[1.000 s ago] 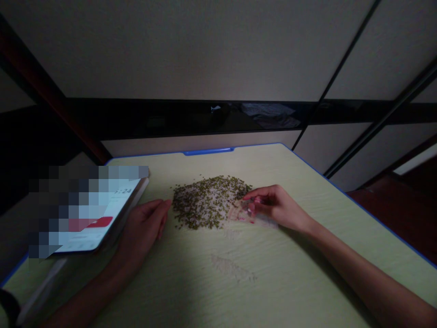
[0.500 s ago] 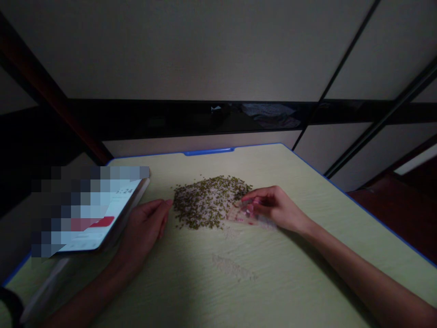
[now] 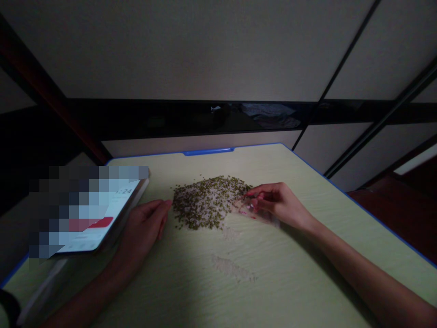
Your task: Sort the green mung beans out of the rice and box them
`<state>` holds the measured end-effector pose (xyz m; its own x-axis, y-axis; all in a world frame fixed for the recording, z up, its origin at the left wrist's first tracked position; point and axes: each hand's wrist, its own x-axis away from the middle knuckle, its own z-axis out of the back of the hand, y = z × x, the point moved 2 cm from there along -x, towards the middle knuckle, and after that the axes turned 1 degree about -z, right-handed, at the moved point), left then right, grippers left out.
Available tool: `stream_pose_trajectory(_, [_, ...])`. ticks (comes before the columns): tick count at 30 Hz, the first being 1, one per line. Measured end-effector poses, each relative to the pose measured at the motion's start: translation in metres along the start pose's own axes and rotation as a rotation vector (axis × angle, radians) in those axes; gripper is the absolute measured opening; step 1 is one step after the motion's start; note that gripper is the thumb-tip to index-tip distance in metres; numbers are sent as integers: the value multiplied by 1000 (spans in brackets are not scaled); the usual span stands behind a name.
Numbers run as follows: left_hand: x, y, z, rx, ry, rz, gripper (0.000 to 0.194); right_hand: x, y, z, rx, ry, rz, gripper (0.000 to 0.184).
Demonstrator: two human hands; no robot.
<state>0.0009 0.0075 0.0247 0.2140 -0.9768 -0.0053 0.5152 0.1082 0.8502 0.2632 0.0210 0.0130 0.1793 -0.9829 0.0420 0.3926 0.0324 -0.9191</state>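
Note:
A heap of green beans mixed with pale grains [image 3: 208, 202] lies in the middle of the table. At its left edge is my left hand [image 3: 148, 218], fingers pressed together; whatever they may hold is hidden. To the right of the heap, my right hand [image 3: 282, 202] pinches a small clear plastic bag [image 3: 247, 209] with pink and red print. The bag lies low against the heap's right side, and its contents cannot be made out.
A lit tablet [image 3: 99, 218], partly blurred, stands tilted at the left. Pale grains [image 3: 232, 268] are scattered in front of the heap. The pale table [image 3: 259, 159] has a blue edge and a blue handle [image 3: 210, 151] at the back, close to a cabinet [image 3: 191, 50].
My right hand and the plastic bag have shifted slightly to the right, and its fingers have moved a little. My left hand stays almost where it was.

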Motion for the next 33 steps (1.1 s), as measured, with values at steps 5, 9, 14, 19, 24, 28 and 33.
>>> stream_pose_trajectory(5, [1,2,1,-13,5,3,36,0,-2,-1,5,10,-15,36])
stream_pose_trajectory(9, [1,1,1,-20,9,-12,37,-1,-1,1,33,38,-19,34])
stream_pose_trajectory(14, [0,2,0,-16,12,-20,38,-1,-1,8,41,58,-2,36])
stream_pose_trajectory(19, [-1,1,0,-13,7,-10,37,1,-2,1,61,-13,30,35])
stream_pose_trajectory(24, [0,0,0,-13,16,-7,37,1,-3,-9,52,-7,27,34])
stream_pose_trajectory(28, [0,-1,0,-19,12,-11,38,0,-3,-12,57,16,39,33])
stream_pose_trajectory(33, [0,2,0,-12,18,-17,38,0,-3,-14,70,-21,71,31])
